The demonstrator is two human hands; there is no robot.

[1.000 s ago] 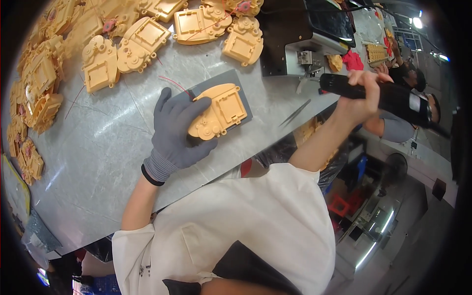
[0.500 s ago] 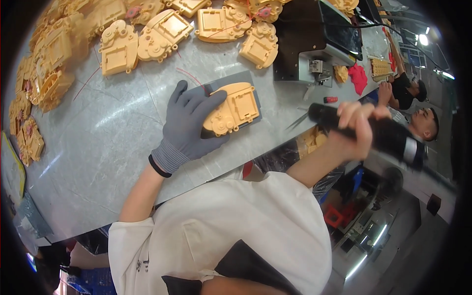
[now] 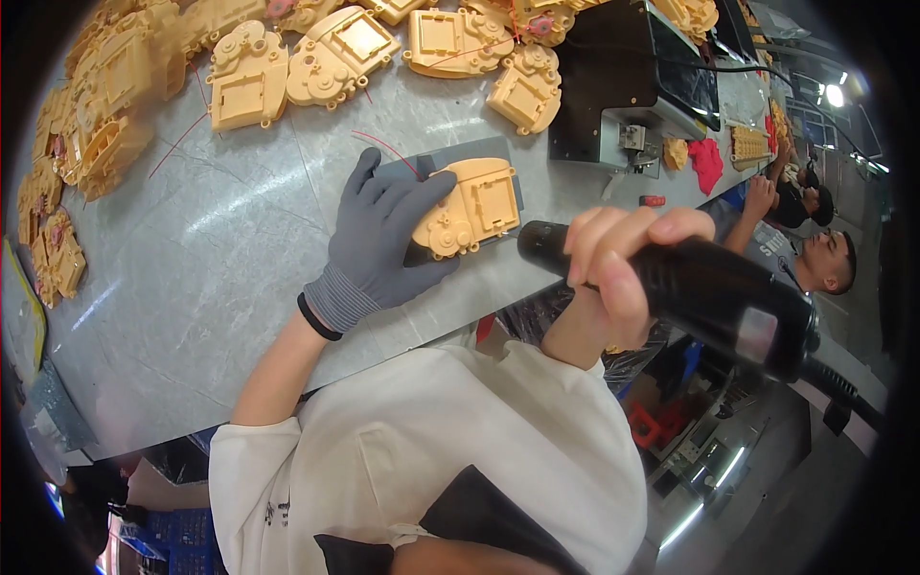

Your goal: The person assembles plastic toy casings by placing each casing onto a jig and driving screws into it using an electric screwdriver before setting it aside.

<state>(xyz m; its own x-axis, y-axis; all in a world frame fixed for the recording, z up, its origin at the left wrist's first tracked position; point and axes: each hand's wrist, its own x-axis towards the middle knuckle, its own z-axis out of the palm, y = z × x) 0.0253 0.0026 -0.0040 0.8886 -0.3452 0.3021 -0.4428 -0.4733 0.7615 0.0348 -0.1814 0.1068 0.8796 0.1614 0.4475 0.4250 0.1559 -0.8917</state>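
Left hand (image 3: pixel 383 240): gloved, fingers spread flat on the yellow plastic housing (image 3: pixel 471 206), pinning its left side.
Right hand (image 3: pixel 613 273): fingers clamped around the black electric screwdriver (image 3: pixel 690 292), right of the housing.

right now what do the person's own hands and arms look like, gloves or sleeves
The left hand wears a grey knit glove with a ribbed cuff, and a thin black band sits at the wrist just below it. The right hand is bare, with no glove. Both forearms are uncovered; a white short-sleeved shirt covers the upper arms and shoulders.
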